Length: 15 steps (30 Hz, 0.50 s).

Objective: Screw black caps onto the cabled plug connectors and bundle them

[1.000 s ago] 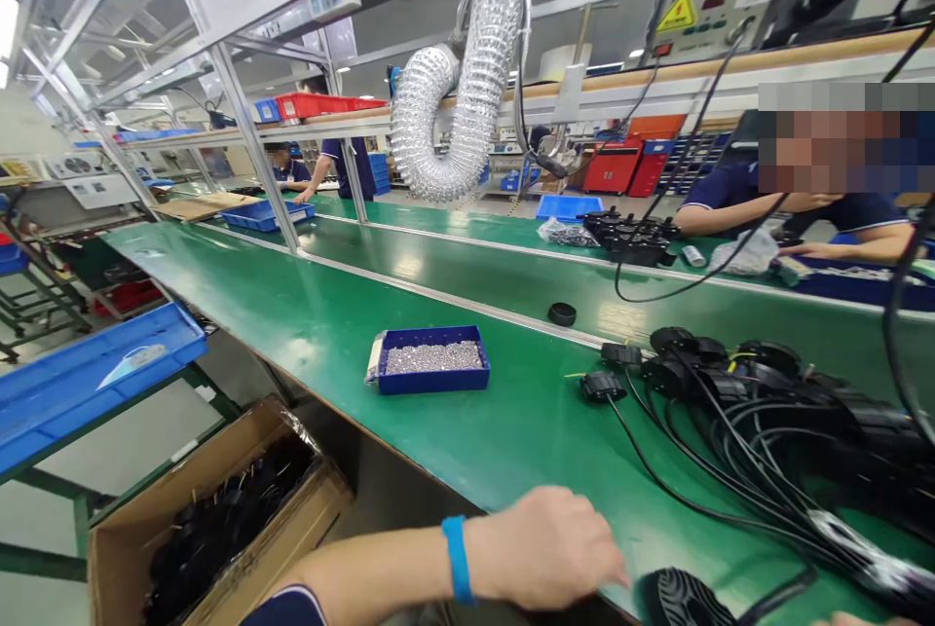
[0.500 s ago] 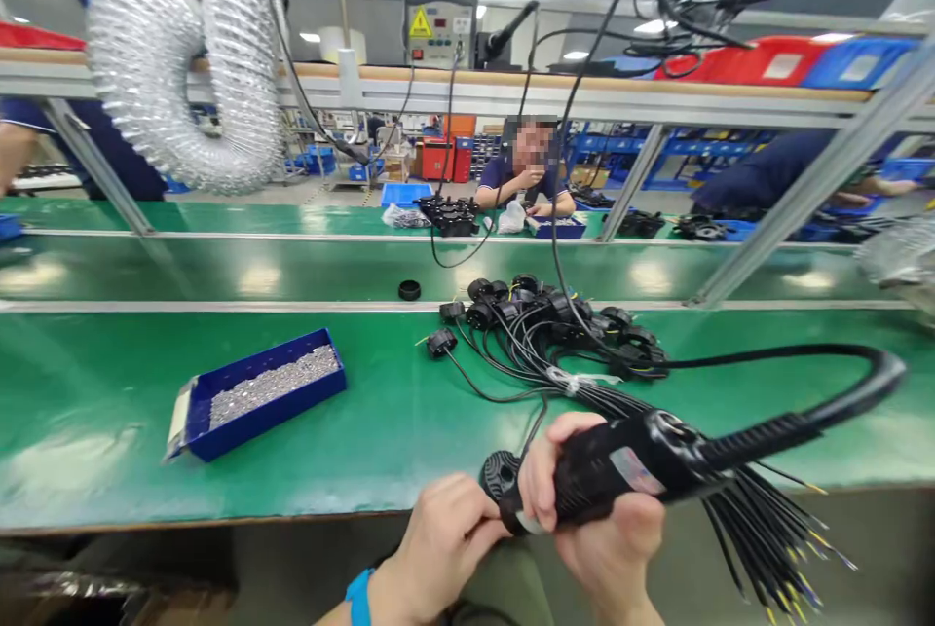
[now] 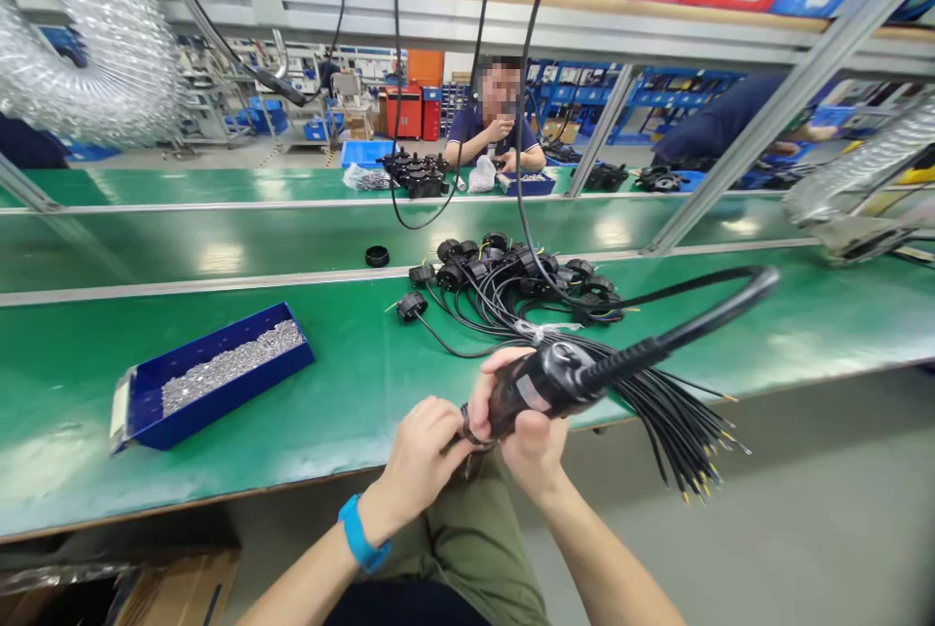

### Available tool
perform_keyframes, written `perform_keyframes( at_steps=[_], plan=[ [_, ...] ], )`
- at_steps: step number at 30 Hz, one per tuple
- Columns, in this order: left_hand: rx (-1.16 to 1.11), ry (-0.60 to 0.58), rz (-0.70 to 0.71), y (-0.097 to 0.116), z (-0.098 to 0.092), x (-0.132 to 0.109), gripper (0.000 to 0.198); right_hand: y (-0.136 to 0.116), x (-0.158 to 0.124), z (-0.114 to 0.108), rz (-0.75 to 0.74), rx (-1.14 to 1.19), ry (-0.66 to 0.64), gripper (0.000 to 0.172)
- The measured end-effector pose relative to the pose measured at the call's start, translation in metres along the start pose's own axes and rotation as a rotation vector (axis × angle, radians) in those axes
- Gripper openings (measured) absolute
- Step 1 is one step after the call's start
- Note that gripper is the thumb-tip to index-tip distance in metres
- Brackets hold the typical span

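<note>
My right hand (image 3: 535, 436) is wrapped round a black corded electric screwdriver (image 3: 531, 390), tilted down to the left over the front edge of the table. My left hand (image 3: 428, 441), with a blue band on the wrist, pinches at the tip of the tool. What its fingers hold is hidden there. Just beyond the screwdriver lies a tied bundle of black cables (image 3: 664, 402), with bare wire ends pointing right. Round black housings (image 3: 497, 261) sit at the far ends of the cables. One cabled housing (image 3: 411, 306) rests apart, to the left.
On the left of the green table (image 3: 351, 363) stands a blue bin (image 3: 219, 402) of small metal parts. A black ring (image 3: 377, 256) lies near the metal strip. The screwdriver's cord (image 3: 693, 290) loops above the cables. A person (image 3: 497, 125) sits across the bench.
The camera view has shifted, and both hands with the screwdriver appear further up and left. The dark round part beside the screwdriver's tip is now mostly hidden.
</note>
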<state>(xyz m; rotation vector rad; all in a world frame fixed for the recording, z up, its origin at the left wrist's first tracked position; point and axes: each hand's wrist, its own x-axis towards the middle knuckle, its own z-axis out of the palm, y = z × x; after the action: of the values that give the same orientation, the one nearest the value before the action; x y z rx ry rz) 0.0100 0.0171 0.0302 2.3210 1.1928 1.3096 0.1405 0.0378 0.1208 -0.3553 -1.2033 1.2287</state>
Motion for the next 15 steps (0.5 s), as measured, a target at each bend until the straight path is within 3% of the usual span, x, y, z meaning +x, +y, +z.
perform_keyframes(
  at_steps=[8,15],
  plan=[
    [-0.060,-0.047,-0.091,-0.005,0.020,-0.013,0.027,0.012,-0.006,-0.010,0.001,-0.203,0.017,0.047],
    [-0.070,-0.041,-0.084,-0.010,0.023,-0.013,0.023,0.013,-0.005,-0.011,-0.001,-0.222,0.042,0.048]
  ],
)
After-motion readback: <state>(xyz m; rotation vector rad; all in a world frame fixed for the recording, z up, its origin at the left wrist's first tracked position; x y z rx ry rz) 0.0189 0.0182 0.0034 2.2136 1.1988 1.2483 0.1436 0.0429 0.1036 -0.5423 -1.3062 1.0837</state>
